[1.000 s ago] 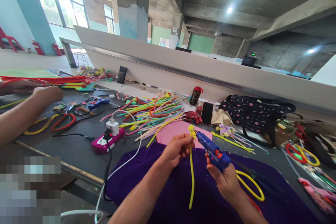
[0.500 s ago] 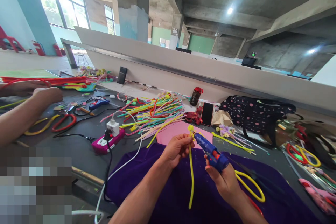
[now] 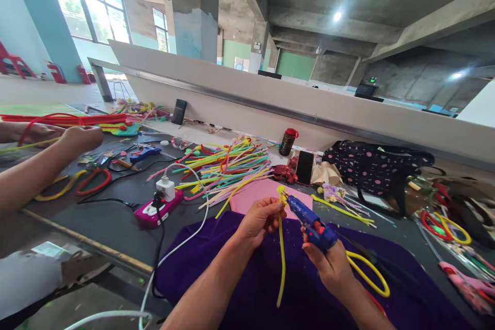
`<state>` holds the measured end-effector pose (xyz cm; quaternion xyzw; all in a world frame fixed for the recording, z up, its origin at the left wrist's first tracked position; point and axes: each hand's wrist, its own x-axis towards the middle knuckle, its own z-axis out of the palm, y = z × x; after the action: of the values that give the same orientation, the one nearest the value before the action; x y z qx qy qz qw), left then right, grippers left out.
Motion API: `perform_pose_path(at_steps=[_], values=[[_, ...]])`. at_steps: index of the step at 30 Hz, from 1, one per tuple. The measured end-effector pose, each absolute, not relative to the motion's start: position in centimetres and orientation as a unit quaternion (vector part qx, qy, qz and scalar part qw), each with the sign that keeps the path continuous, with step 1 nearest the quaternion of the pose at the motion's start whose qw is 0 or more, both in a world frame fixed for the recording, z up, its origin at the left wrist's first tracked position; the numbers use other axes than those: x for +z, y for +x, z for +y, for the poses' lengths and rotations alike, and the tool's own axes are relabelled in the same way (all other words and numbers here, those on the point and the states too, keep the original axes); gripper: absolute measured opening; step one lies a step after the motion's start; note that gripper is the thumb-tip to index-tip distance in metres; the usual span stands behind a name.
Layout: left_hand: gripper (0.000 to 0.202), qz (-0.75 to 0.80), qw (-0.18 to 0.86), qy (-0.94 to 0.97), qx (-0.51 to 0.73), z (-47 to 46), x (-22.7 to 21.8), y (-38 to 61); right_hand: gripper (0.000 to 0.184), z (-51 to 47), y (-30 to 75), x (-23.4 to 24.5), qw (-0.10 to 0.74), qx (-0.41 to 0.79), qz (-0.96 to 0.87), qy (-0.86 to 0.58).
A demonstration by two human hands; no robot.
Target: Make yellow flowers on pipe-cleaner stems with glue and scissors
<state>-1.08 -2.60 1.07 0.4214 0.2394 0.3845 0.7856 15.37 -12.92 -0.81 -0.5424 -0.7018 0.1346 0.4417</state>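
Observation:
My left hand (image 3: 266,220) pinches a yellow pipe cleaner (image 3: 282,268) near its top, where a small yellow curled head (image 3: 281,191) sticks up above the fingers. The long stem hangs straight down over a dark purple cloth (image 3: 216,263). In my right hand (image 3: 328,268) is a blue hot glue gun (image 3: 311,224), gripped round its handle. Its nozzle points up and left and meets the yellow head, or stops just short of it; I cannot tell which. Behind both hands lies a pink sheet (image 3: 247,196).
A pile of coloured pipe cleaners (image 3: 232,165) lies beyond. A pink power strip (image 3: 158,211) with a white cable sits left. Phone (image 3: 305,166), bottle (image 3: 288,142) and patterned bag (image 3: 375,170) stand behind. A co-worker's hands (image 3: 83,139) work with red and yellow strands at left, near scissors (image 3: 95,180).
My hands, the pipe cleaner and the glue gun have hardly moved. At left, the co-worker's nearer hand has shifted right, and a red strand loops higher.

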Motion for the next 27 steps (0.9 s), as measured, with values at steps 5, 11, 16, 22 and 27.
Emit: perform_pose_path(at_steps=[5, 11, 16, 22, 27], values=[[0.024, 0.248, 0.783, 0.415, 0.392, -2.56, 1.29, -1.12, 0.023, -13.10, 14.98, -0.24, 0.424, 0.113, -0.717, -0.541], [0.023, 0.250, 0.785, 0.412, 0.389, -2.50, 1.25, -1.19, 0.023, -12.93, 15.06, -0.41, 0.428, 0.114, -0.713, -0.543], [0.024, 0.237, 0.782, 0.420, 0.395, -2.48, 1.03, -1.16, 0.023, -12.91, 15.16, -0.24, 0.423, 0.116, -0.719, -0.539], [0.025, 0.244, 0.779, 0.420, 0.396, -2.46, 1.13, -1.18, 0.023, -13.18, 15.07, 0.03, 0.424, 0.104, -0.726, -0.531], [0.025, 0.258, 0.778, 0.422, 0.387, -2.59, 1.36, -1.16, 0.024, -12.96, 15.00, 0.06, 0.423, 0.100, -0.725, -0.534]])
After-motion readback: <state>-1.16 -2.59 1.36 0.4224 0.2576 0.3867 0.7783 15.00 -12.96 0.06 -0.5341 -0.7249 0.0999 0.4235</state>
